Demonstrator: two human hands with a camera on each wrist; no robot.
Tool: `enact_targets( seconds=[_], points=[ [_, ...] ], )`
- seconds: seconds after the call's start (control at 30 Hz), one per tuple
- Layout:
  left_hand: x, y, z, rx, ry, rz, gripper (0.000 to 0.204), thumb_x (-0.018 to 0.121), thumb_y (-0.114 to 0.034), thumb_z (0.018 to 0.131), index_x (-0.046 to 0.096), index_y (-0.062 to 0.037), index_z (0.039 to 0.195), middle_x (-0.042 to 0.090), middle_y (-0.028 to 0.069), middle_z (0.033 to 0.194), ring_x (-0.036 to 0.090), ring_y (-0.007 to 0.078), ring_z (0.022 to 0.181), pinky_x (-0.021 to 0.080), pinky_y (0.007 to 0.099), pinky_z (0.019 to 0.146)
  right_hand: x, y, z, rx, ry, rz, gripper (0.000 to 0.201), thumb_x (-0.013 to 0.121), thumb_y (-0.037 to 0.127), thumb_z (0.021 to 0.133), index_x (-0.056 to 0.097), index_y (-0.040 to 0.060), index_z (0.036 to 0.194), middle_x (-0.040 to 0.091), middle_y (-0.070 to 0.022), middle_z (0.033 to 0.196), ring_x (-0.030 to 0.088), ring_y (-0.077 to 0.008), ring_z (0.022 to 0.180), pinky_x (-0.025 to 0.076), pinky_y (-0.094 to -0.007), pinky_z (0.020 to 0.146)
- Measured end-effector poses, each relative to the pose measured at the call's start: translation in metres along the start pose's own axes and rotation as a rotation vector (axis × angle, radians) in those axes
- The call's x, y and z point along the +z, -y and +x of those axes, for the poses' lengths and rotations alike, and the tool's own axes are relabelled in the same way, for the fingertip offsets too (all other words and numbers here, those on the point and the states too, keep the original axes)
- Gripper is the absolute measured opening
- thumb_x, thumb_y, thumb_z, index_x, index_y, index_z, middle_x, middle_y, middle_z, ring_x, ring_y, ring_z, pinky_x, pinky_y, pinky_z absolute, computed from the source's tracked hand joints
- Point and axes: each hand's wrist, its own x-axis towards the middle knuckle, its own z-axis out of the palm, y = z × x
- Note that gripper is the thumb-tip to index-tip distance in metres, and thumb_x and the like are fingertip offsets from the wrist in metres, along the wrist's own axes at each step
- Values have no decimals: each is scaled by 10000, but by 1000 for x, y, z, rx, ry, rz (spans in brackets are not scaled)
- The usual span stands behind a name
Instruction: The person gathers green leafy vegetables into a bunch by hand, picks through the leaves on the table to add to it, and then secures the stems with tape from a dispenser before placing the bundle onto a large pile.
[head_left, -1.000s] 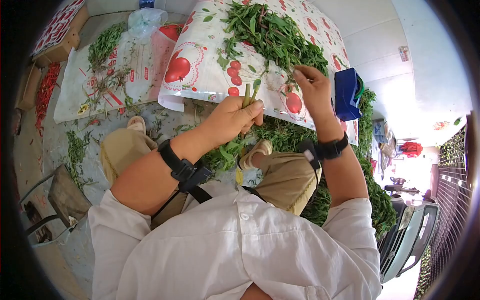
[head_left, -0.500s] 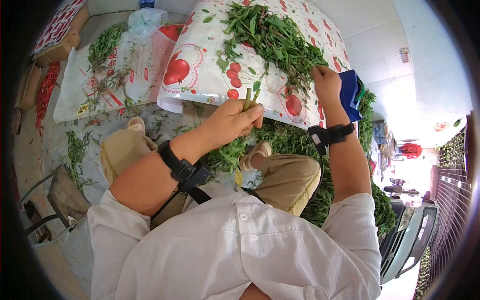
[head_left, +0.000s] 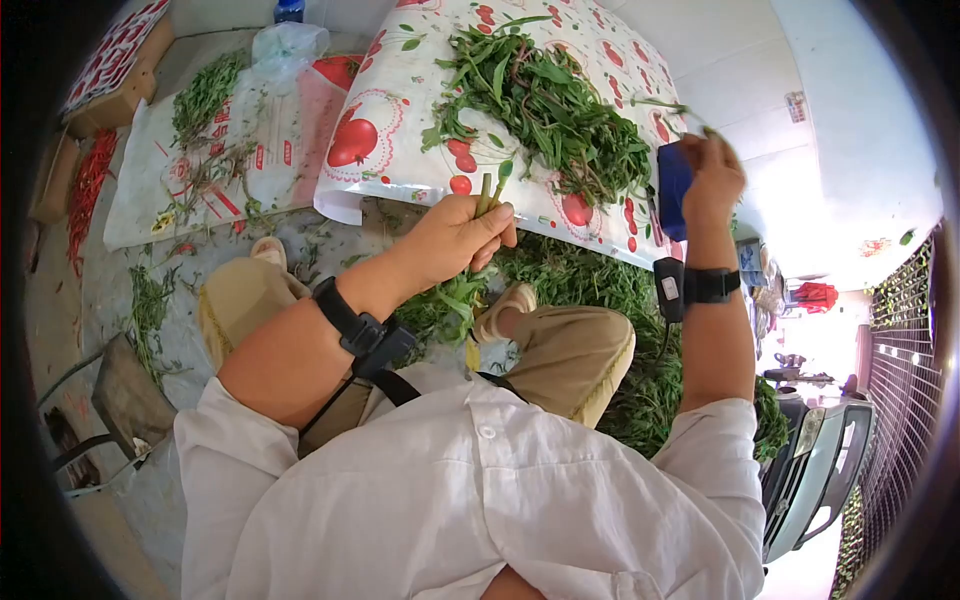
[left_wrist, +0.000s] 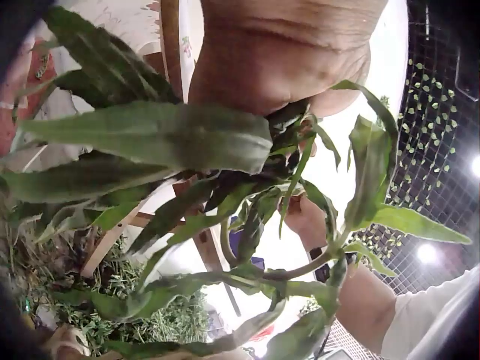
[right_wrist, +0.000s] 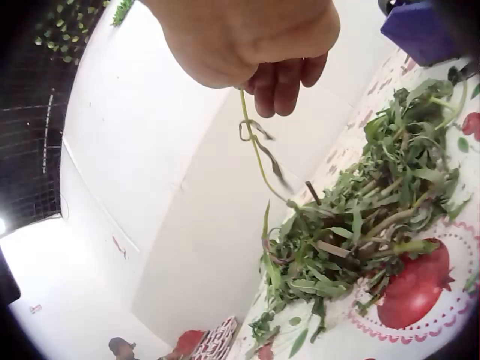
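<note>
My left hand (head_left: 465, 235) grips a small bunch of leafy green stems, their cut ends (head_left: 487, 190) standing up above the thumb. Below that fist hang long narrow leaves (left_wrist: 150, 139), large in the left wrist view. Off to the right, beyond the table edge, my right hand (head_left: 712, 185) pinches one thin stem (right_wrist: 259, 154) with a few wilted leaves. In the right wrist view its lower end overlaps the heap of greens (right_wrist: 352, 225). That heap (head_left: 545, 110) lies on the table's fruit-print cover (head_left: 400, 165).
A blue tape dispenser (head_left: 672, 195) stands at the table's right corner. More greens (head_left: 570, 275) cover the floor around my feet. On the left lie a white sack (head_left: 140, 200) with plant scraps, red chili peppers (head_left: 95, 190) and cardboard boxes (head_left: 118, 85).
My right hand has moved from the heap's edge rightward past the table corner, and a thin stem now shows in its fingers. The left hand keeps its bunch nearly in place.
</note>
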Motion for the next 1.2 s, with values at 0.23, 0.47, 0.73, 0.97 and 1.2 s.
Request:
enact_targets(
  seconds=[0.23,0.47,0.73,0.97,1.2],
  points=[
    [-3,3,1,126,-175,-35,361,400,-322,946,541,-15,818,431,-12,569,410,84,514,369,230,515,-2,71,-30,-335,79,15,190,510,92,886,583,-52,987,601,-80,724,562,-128,683,461,-245,659],
    [-3,-18,-7,331,-419,1,334,389,-285,952,548,-18,830,490,10,643,443,83,552,373,225,533,5,82,-79,-68,970,-497,104,602,43,787,627,-29,857,626,-69,733,553,-124,669,430,-263,604],
    [6,-3,-4,169,43,-13,390,396,-311,948,560,31,1035,626,97,905,617,171,836,484,278,764,58,77,-115,-194,1070,-461,108,642,92,746,637,-6,793,604,-115,677,553,-181,587,432,-282,551],
    [-3,-6,-4,124,196,-93,391,392,-326,946,551,25,1015,620,93,838,614,160,749,485,270,691,75,69,-122,-45,938,-415,119,661,98,721,640,-8,771,601,-84,652,537,-131,585,432,-266,563],
    [-6,-10,-6,92,219,-10,380,410,-325,940,562,23,919,507,20,624,487,112,540,413,241,531,73,53,-118,275,933,-1,125,639,65,769,646,-35,844,636,-53,765,558,-92,703,456,-243,632]
  ],
)
